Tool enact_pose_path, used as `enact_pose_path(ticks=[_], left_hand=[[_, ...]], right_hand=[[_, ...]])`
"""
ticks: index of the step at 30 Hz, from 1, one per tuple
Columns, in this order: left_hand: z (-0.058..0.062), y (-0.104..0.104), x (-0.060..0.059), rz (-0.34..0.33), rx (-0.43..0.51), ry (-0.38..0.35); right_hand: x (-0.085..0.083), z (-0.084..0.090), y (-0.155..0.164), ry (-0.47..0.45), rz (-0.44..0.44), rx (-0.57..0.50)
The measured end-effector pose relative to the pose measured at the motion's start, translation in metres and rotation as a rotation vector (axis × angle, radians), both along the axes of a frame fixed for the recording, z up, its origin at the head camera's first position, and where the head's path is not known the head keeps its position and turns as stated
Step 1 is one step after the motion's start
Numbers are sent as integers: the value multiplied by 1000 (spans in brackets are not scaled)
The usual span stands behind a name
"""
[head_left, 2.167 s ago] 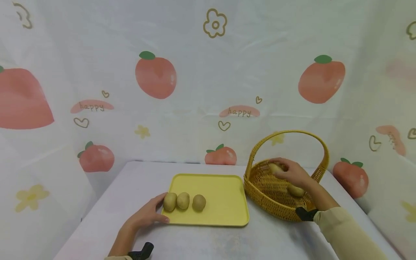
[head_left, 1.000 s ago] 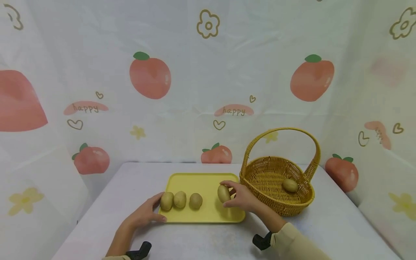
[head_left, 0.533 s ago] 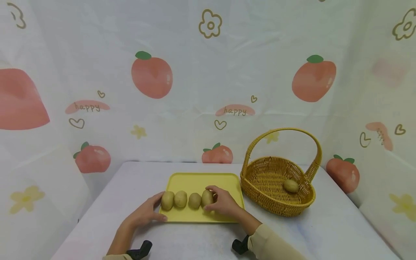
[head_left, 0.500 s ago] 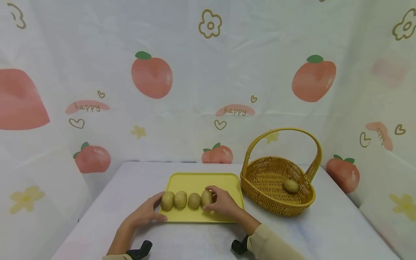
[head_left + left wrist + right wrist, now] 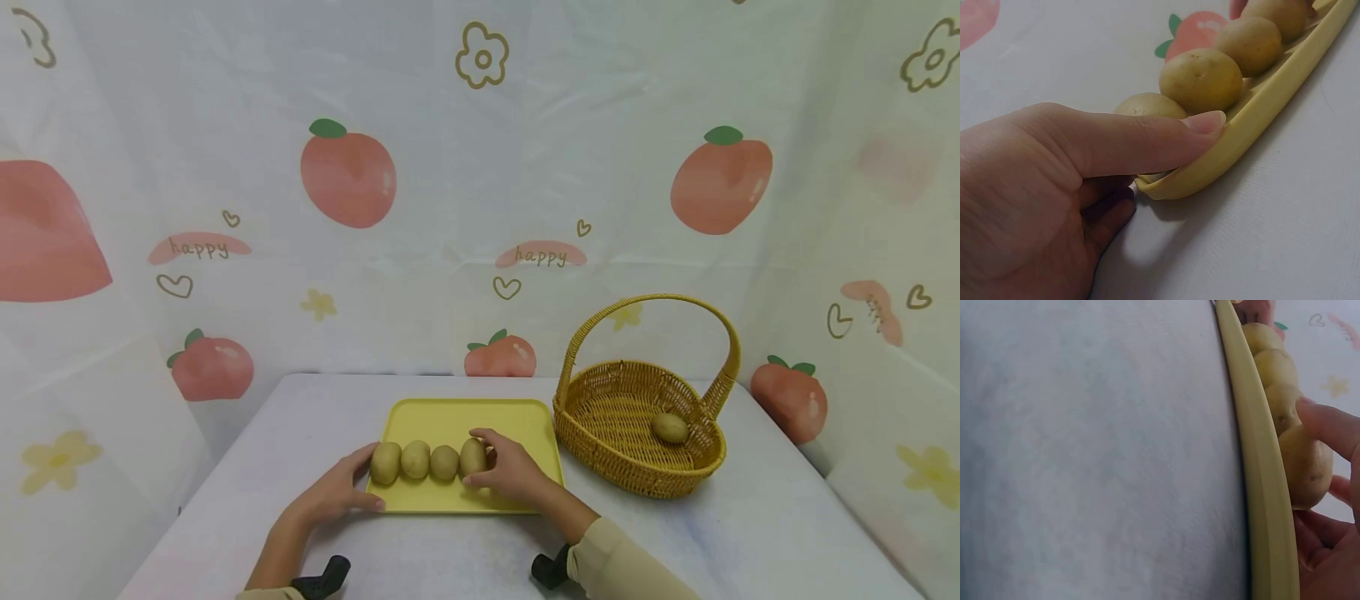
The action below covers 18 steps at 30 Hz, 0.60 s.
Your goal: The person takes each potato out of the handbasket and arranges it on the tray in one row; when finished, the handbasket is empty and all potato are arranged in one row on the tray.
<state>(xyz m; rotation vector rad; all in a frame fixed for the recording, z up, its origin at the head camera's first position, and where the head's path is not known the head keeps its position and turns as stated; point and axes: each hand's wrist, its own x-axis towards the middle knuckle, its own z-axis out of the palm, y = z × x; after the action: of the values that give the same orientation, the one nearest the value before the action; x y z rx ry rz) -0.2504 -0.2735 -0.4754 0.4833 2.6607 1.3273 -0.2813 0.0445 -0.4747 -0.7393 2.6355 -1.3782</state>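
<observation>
Several potatoes stand side by side in a row on a yellow tray point(image 5: 517, 425). At the right end of the row my right hand point(image 5: 513, 471) holds a potato point(image 5: 472, 458) between thumb and fingers. This potato point(image 5: 1307, 469) touches its neighbour point(image 5: 1283, 406) in the right wrist view. My left hand point(image 5: 339, 487) grips the tray's left end, beside the leftmost potato point(image 5: 386, 463). In the left wrist view its thumb point(image 5: 1147, 140) lies over the tray's rim point(image 5: 1254, 125), and the other fingers are partly hidden below it.
Right of the tray stands a wicker basket point(image 5: 630, 475) with a tall arched handle point(image 5: 660, 298). One potato point(image 5: 671, 428) lies inside it. Behind the white table point(image 5: 450, 558) hangs a cloth point(image 5: 450, 167) printed with fruit.
My right hand has brought a potato from the basket to the tray, then slid it left against the row, pushing the neighbouring potato slightly left. My left hand has stayed at the tray.
</observation>
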Motion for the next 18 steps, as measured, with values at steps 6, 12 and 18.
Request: enact_pose_path(ticks=[6,12,18], left_hand=[[1,1,1,2,14,-6],[1,1,1,5,9,2],[2,2,2,24,-9,-8]], right_hand=[[-1,1,3,9,26,-9],[-2,0,4,17,22,-7],[-2,2,4,4,27,-12]])
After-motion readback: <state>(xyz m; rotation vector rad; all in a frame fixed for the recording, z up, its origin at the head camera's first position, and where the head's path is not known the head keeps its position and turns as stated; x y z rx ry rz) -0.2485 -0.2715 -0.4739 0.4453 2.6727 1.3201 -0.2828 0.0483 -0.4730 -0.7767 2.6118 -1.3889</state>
